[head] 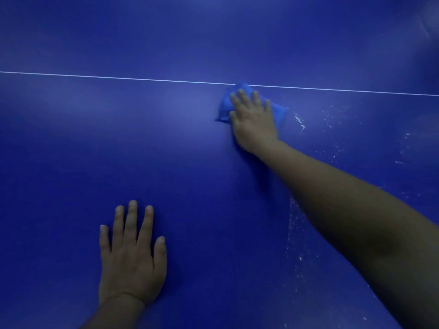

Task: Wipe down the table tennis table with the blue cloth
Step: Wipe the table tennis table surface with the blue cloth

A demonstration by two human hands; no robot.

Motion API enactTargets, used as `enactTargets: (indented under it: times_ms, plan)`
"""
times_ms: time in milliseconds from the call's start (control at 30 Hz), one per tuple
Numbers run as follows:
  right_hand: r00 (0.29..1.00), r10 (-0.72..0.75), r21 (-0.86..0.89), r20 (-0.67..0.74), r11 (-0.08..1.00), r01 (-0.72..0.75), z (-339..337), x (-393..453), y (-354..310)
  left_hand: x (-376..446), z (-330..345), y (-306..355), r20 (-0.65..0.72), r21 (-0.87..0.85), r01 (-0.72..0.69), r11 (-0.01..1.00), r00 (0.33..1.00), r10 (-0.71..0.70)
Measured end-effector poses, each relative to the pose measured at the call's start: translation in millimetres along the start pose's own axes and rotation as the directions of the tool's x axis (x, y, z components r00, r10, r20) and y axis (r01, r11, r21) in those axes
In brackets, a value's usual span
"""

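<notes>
Right hand (254, 119), upper centre-right of frame: fingers straight and spread, palm pressing flat on the blue cloth (225, 108). Not clenched around it. Cloth is bunched under the hand, its far edge touching the white line (118, 77) that runs across the upper frame.

Left hand (130, 257), lower left: released, fingers straight, lying flat on the surface (71, 150), holding nothing. Looks like a brace for the long reach.

White specks and smears (299, 121) lie just right of the cloth and trail down the right side of frame, some beside the forearm.

Risks, as judgement:
- Flat-palm hold only; the bunched cloth could slip out or roll up under a fast stroke.
- The right forearm hangs low near the specks and could drag through them onto wiped ground.
- A wadded cloth may push grit along rather than lift it.
</notes>
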State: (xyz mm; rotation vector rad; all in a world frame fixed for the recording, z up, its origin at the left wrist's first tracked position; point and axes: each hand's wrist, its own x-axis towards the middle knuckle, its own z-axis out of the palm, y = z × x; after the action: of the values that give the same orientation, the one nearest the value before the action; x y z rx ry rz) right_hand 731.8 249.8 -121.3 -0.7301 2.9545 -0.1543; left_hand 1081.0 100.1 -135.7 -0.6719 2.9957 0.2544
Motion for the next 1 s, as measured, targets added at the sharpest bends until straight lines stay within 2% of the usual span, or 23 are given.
enactTargets:
  times_ms: [67,133,167,200,233,267,300,367,433,467,500,567,667,733,833,933,1000]
  plan:
    - [0.969,0.235,-0.016,-0.078,0.971,-0.237,-5.2,1.2,55.3,-0.2,1.0,0.0,-0.011,0.008,-0.001,1.000,1.000,0.001]
    - [0.820,0.565,0.086,-0.093,0.825,-0.559,-15.8,-8.6,107.5,0.1,1.5,0.6,-0.011,0.003,-0.005,1.000,1.000,0.005]
    - [0.737,0.673,0.132,-0.064,0.738,-0.662,-20.6,-14.3,120.7,0.4,1.7,0.7,-0.008,-0.003,-0.005,1.000,1.000,0.005]
    - [0.691,0.721,0.154,-0.042,0.688,-0.709,-23.0,-17.8,122.4,0.6,2.1,0.6,-0.005,-0.002,-0.005,1.000,1.000,0.005]
    - [0.695,0.718,0.152,-0.036,0.692,-0.706,-22.3,-19.4,113.8,0.1,2.2,0.3,0.001,0.004,-0.008,1.000,1.000,0.008]
    - [0.750,0.659,0.135,-0.052,0.749,-0.649,-19.4,-19.9,97.2,0.1,1.6,0.5,0.004,0.009,-0.009,1.000,1.000,0.009]
    - [0.834,0.548,0.102,-0.070,0.835,-0.540,-14.8,-18.6,75.1,0.9,0.8,0.9,0.004,0.013,-0.009,1.000,1.000,0.009]
    - [0.975,0.218,0.021,-0.051,0.976,-0.217,-3.8,-18.4,25.3,2.2,-0.1,1.3,0.015,0.024,-0.008,1.000,1.000,0.007]
    - [0.999,-0.031,0.020,0.036,0.999,0.030,2.9,-22.2,-8.0,1.5,-0.6,0.7,0.027,0.025,-0.006,1.000,1.000,0.005]
    - [0.996,-0.066,0.030,0.052,0.997,0.065,3.5,-20.9,-7.6,0.5,-0.7,0.4,0.028,0.021,-0.005,1.000,1.000,0.004]
    - [0.999,-0.039,0.016,0.031,0.999,0.038,2.5,-17.4,3.0,-0.2,-0.5,0.5,0.026,0.018,-0.005,1.000,1.000,0.004]
    - [0.988,0.146,-0.029,-0.054,0.989,-0.147,-1.8,-10.9,40.8,-0.5,-0.5,1.5,0.016,0.017,-0.003,1.000,1.000,0.003]
    - [0.858,0.511,0.068,-0.060,0.859,-0.507,-11.0,-16.7,91.6,1.1,0.1,1.7,0.019,0.020,-0.005,1.000,1.000,0.005]
    - [0.815,0.577,0.096,-0.052,0.815,-0.571,-11.4,-26.3,86.3,1.0,-0.4,1.1,0.027,0.028,-0.008,1.000,1.000,0.008]
    - [0.883,0.462,0.057,-0.084,0.887,-0.459,0.4,-27.4,32.7,0.1,-0.8,0.5,0.017,0.020,-0.012,1.000,1.000,0.011]
    - [0.965,0.252,0.017,-0.071,0.968,-0.252,13.5,-15.7,-43.1,0.1,0.1,-1.6,0.001,0.003,-0.012,1.000,1.000,0.012]
    - [0.992,0.120,0.049,-0.039,0.992,-0.118,16.0,-1.3,-81.1,1.4,0.9,-2.4,-0.009,0.000,-0.015,1.000,1.000,0.015]
